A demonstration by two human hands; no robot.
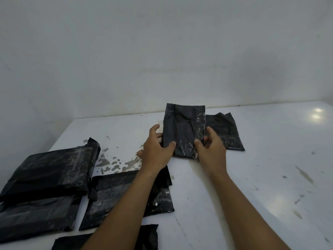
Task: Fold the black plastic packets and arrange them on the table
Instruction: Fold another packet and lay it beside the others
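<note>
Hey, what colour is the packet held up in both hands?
The held packet is black with whitish scuffs and streaks; the head view shows it.

Both hands — left hand (156,149), right hand (210,147) — pinch a folded black packet (183,129) upright near the table's (252,177) far edge, more packets (48,181) lying at its left edge.

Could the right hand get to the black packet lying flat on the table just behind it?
Probably yes, but not freely: the right hand is beside the flat packet with nothing between them, yet it is busy pinching the held packet along with the left hand.
</note>
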